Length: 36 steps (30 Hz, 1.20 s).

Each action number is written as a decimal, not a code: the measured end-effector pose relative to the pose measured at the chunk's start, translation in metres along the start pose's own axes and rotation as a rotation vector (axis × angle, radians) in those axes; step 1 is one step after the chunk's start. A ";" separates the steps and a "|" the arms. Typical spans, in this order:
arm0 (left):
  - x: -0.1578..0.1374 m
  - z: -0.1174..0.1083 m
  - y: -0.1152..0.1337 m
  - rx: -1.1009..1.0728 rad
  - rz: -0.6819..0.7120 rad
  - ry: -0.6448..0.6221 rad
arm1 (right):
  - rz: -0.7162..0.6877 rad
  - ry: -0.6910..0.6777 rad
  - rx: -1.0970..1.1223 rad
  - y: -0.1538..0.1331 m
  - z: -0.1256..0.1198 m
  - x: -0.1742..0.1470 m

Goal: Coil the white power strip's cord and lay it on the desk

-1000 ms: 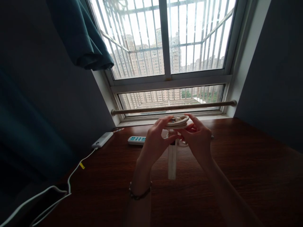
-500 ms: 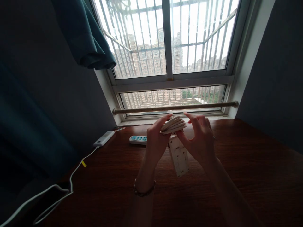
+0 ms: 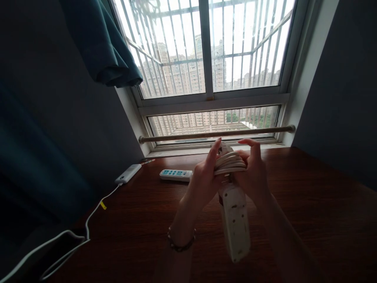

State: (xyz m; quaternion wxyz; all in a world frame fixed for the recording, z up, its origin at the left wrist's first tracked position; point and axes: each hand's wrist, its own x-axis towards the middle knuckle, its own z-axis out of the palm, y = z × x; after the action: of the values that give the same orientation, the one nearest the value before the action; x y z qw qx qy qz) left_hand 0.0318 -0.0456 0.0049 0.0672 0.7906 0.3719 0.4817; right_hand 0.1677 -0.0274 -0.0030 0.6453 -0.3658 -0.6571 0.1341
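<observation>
A bundle of white power cord (image 3: pixel 230 162) is gripped between my two hands above the table. My left hand (image 3: pixel 206 171) closes on its left side, thumb raised. On the right side, my right hand (image 3: pixel 253 169) holds the coils, with its index finger lifted and bent. Below the bundle hangs a white power strip (image 3: pixel 235 224), its underside with small holes and slots facing me. A white piece (image 3: pixel 223 147), perhaps the plug, shows just beyond the coils. My palms and some fingers are hidden behind the cord.
A second power strip (image 3: pixel 176 175) with blue-green sockets lies on the brown wooden table (image 3: pixel 132 228). Further left is a white box-shaped device (image 3: pixel 129 174) with a white cable (image 3: pixel 97 208) bearing a yellow tag. A metal rail (image 3: pixel 218 135) crosses before the barred window.
Both hands and the cord bundle have shifted right and slightly down. The hanging power strip has swung lower and shows more of its length. My right fingers have come onto the coils.
</observation>
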 end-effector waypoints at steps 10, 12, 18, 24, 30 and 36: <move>0.000 0.001 -0.010 -0.330 -0.412 -0.053 | 0.436 0.028 0.740 0.013 -0.010 0.013; 0.000 -0.001 -0.011 -0.494 -0.488 -0.310 | 0.481 0.079 0.789 0.018 -0.013 0.016; 0.003 0.014 -0.009 -0.468 -0.432 -0.280 | 0.489 0.122 0.885 0.015 -0.020 0.021; 0.001 0.038 -0.010 -0.205 -0.451 -0.165 | 0.433 0.254 0.852 0.023 -0.017 0.022; -0.008 0.029 -0.014 0.009 -0.348 -0.315 | 0.509 0.430 0.916 0.057 -0.037 0.035; -0.020 -0.003 -0.026 0.065 -0.398 -0.463 | 0.607 0.490 0.954 0.091 -0.038 0.041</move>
State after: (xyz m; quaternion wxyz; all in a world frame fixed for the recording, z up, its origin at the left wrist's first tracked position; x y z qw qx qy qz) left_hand 0.0101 -0.0409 -0.0203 0.2177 0.7928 0.5095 0.2539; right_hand 0.2354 0.0510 -0.0264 0.8031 -0.2274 -0.2241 0.5031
